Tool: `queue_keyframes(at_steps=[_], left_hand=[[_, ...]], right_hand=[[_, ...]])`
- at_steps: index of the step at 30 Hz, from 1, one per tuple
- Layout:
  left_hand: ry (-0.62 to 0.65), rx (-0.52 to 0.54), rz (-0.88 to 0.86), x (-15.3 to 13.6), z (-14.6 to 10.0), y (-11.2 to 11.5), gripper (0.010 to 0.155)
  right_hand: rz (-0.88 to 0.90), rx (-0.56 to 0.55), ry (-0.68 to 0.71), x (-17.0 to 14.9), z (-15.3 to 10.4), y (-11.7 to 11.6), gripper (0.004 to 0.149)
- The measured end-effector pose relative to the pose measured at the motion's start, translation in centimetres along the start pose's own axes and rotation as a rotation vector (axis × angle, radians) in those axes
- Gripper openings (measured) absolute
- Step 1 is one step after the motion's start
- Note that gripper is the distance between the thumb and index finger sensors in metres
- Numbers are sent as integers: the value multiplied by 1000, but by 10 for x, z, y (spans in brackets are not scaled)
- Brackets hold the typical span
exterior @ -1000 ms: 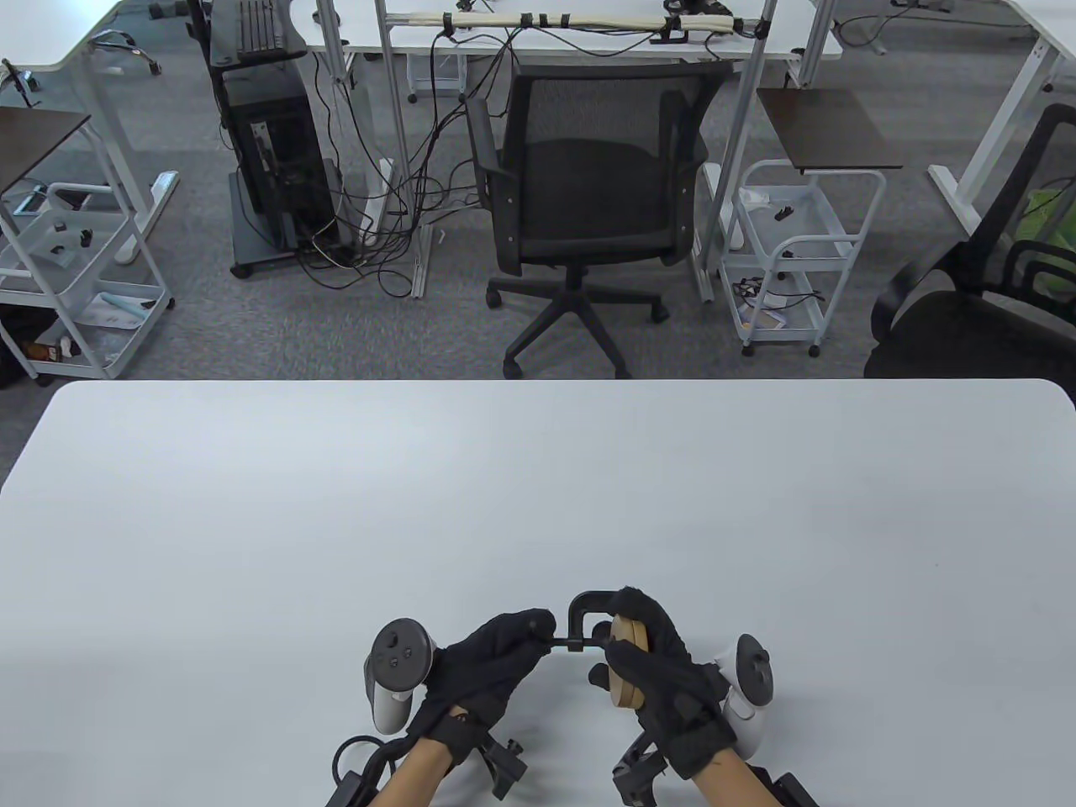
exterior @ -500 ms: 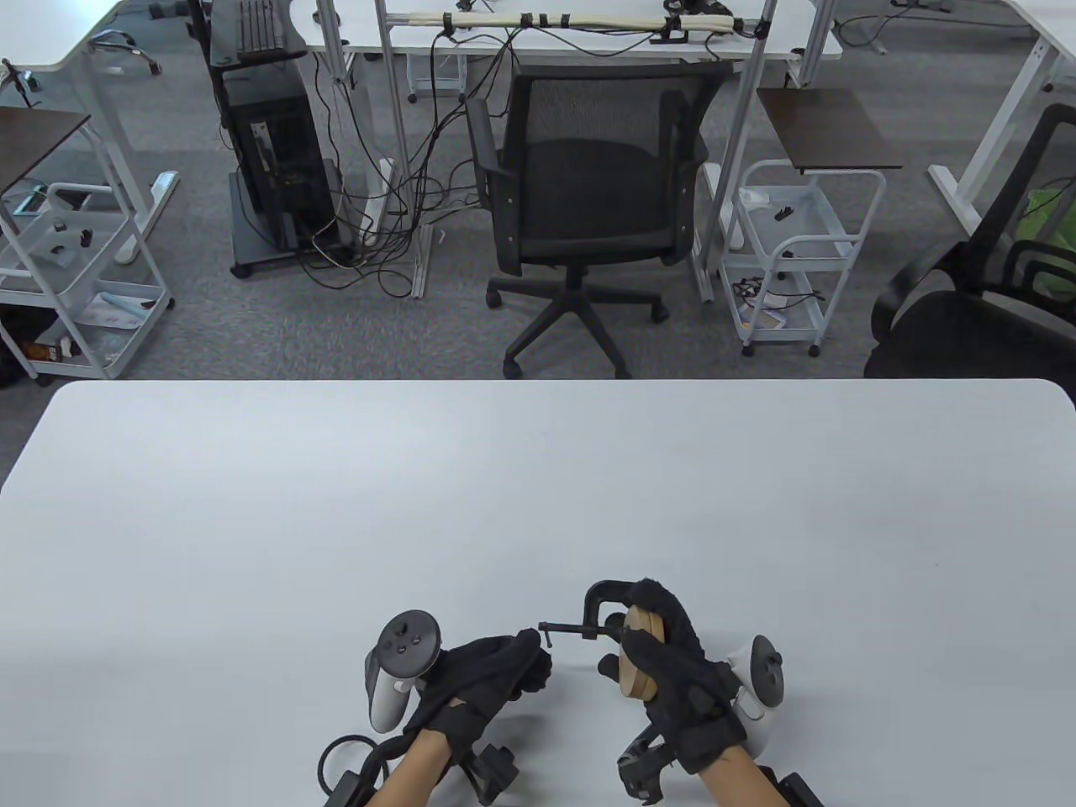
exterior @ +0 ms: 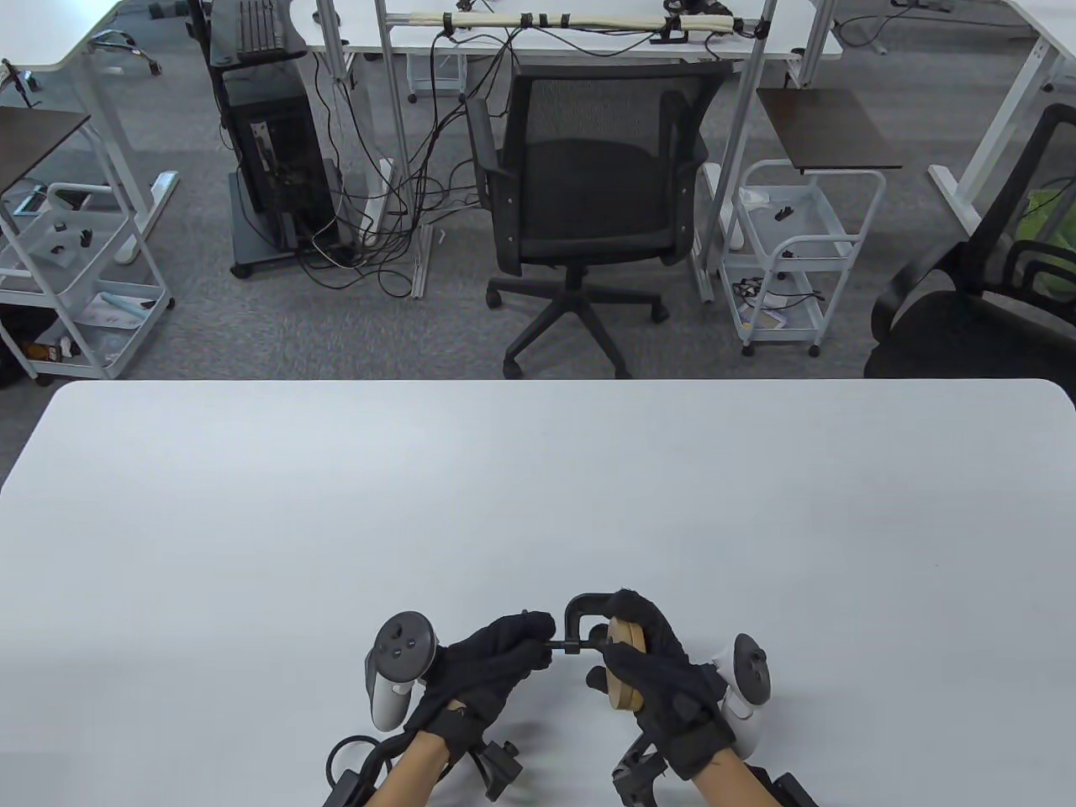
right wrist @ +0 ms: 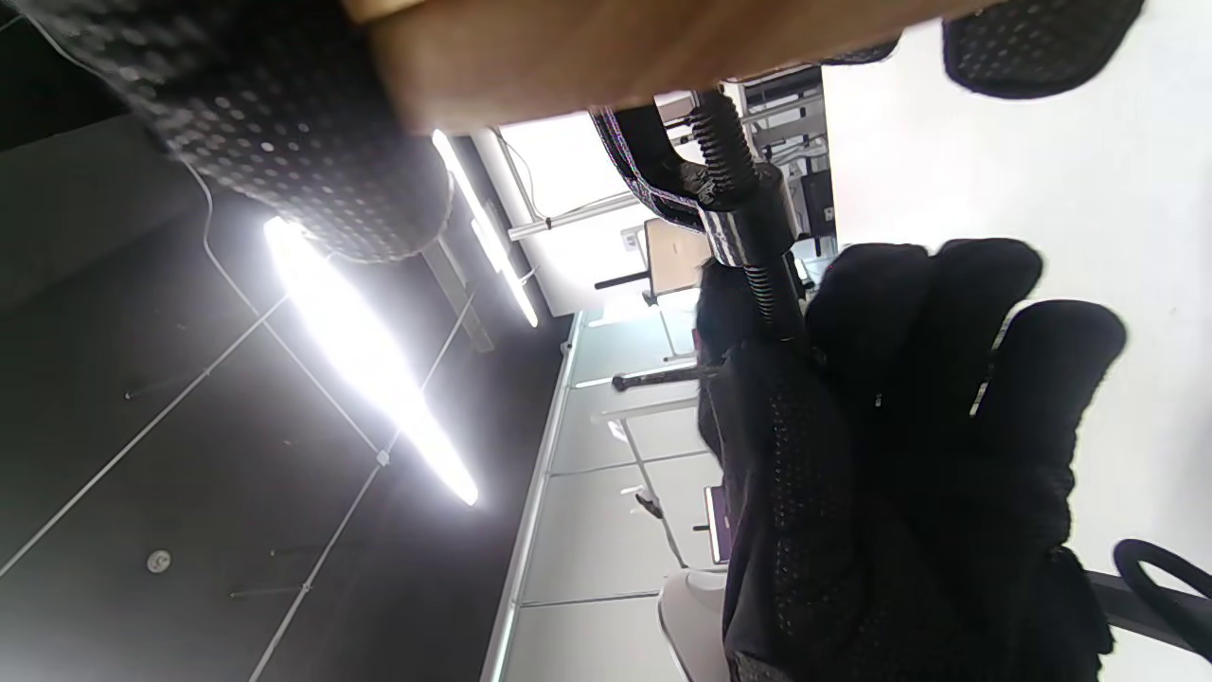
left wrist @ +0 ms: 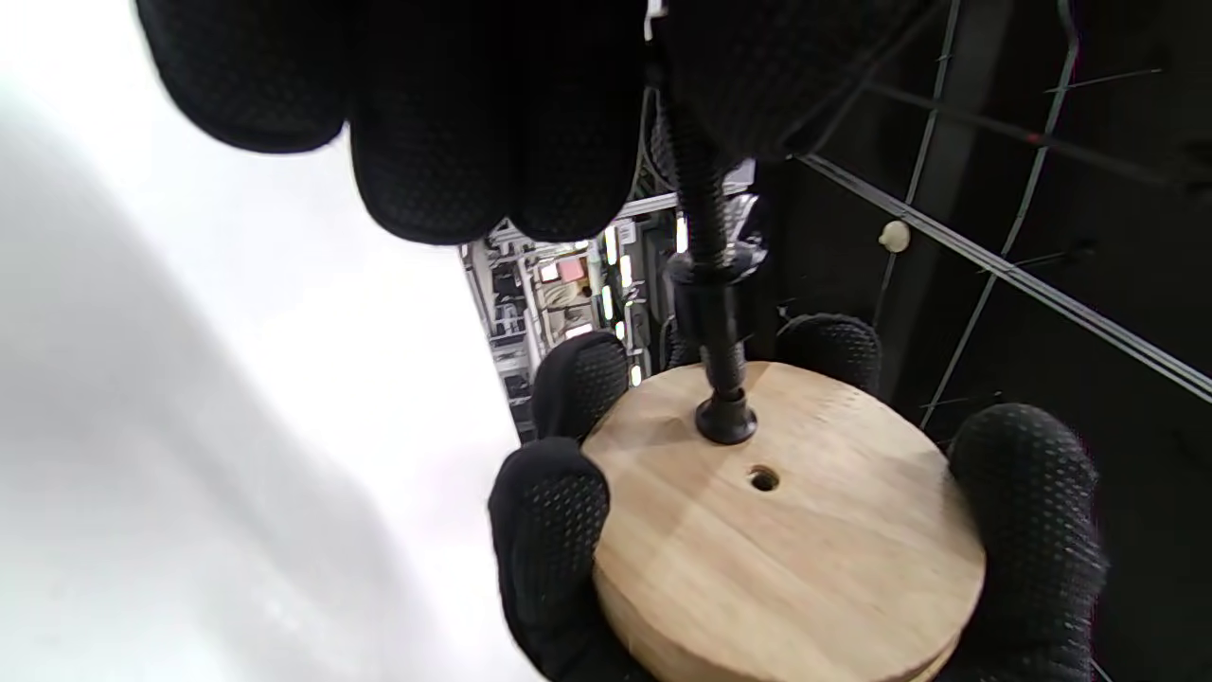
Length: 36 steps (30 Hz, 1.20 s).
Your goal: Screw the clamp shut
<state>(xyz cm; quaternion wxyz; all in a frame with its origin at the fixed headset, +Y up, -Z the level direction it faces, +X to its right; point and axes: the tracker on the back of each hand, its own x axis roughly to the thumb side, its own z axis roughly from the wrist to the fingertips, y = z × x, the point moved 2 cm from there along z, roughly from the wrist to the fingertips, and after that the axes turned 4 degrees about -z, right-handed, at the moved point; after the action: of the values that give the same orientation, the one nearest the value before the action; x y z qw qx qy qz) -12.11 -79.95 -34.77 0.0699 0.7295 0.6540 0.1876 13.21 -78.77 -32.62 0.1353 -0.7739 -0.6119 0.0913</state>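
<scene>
Our left hand [exterior: 487, 664] curls its gloved fingers [left wrist: 492, 123] around the outer end of the screw [left wrist: 705, 246], gripping the handle. Our right hand [exterior: 664, 672] wraps the wooden disc [left wrist: 786, 530], fingertips spread around its rim and holding it on edge. The clamp [exterior: 588, 618] sits between both hands above the near edge of the table [exterior: 538, 487], its black C-shaped frame arching over the disc. The threaded screw ends in a small round pad pressed against the disc's pale, grained face, just beside a small drilled hole. The gloves are black and dotted. The table is smooth and white; beyond it stand a black mesh chair [exterior: 588, 185], white carts and tangled cables on grey carpet.
</scene>
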Motion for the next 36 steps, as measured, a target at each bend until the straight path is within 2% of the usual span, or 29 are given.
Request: queue_keyframes(at_steps=[3, 9, 12, 14, 18, 26, 31, 36], left_hand=[[36, -43, 29, 5, 1, 1, 47], [38, -43, 53, 5, 1, 5, 49], [-24, -79, 53, 2, 2, 6, 62], [-75, -109, 120, -2, 2, 5, 69], [-154, -86, 230, -8, 0, 2, 72], [-183, -104, 38, -17, -1, 5, 79], [-155, -122, -78, -18, 0, 7, 70], [-95, -74, -26, -11, 1, 4, 59]], right_hand=[[-24, -4, -2, 2, 1, 2, 76], [-20, -7, 7, 4, 1, 6, 76], [3, -28, 17, 5, 1, 9, 76], [13, -34, 24, 7, 1, 11, 76], [22, -59, 44, 11, 0, 15, 76], [23, -37, 32, 9, 1, 14, 76], [-14, 22, 12, 3, 1, 4, 76], [-4, 15, 7, 2, 1, 2, 76]])
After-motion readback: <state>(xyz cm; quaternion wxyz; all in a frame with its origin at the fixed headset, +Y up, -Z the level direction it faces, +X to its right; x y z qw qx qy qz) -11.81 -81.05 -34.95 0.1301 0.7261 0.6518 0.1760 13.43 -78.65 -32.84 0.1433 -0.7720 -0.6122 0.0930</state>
